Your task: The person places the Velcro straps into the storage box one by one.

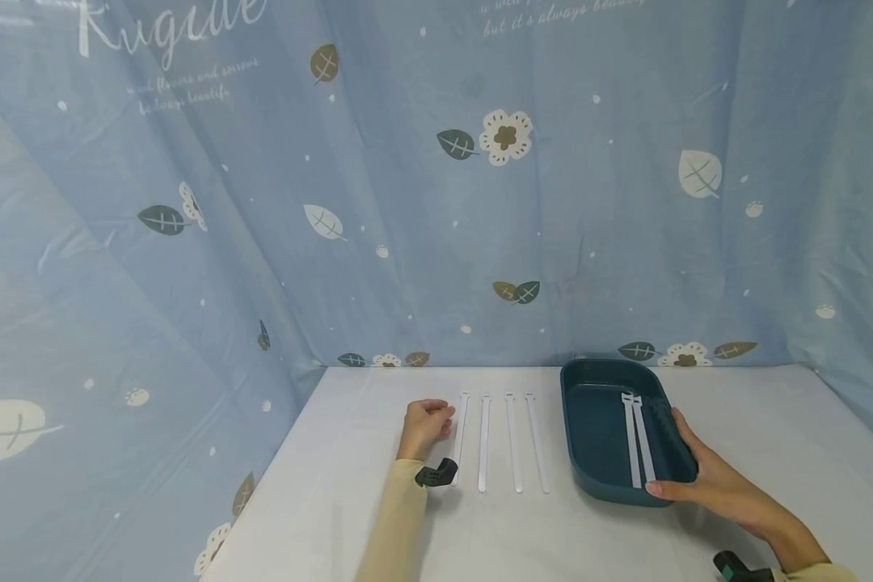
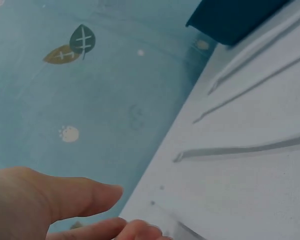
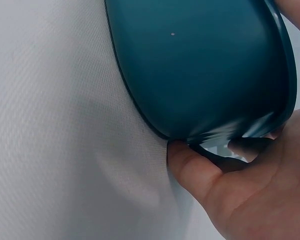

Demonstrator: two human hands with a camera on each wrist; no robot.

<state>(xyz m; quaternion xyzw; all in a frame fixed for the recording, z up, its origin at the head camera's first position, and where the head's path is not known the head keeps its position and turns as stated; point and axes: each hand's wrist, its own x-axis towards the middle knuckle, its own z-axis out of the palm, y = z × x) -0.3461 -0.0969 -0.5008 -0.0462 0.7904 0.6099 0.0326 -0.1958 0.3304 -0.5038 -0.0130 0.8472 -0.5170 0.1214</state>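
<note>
On the white table [image 1: 378, 517], right of centre: dark teal tray [image 1: 596, 428], oblong, long axis running near-to-far, slightly angled, far end close to the blue curtain [image 1: 407, 202]. Right hand [image 1: 706, 477] grips the tray's near-right rim, thumb on the near edge, fingers along the right wall. Right wrist view confirms the thumb [image 3: 190, 167] tucked under the rim at the table. Two white straps [image 1: 636, 440] lie inside the tray, lengthwise, touching side by side, heads at the far end. Four more white strips [image 1: 498, 440] sit on the table left of the tray, roughly parallel, same near-to-far orientation, spaced apart. Left hand [image 1: 425, 424] rests just beside the leftmost strip's far half, fingers loosely curled, holding nothing.
</note>
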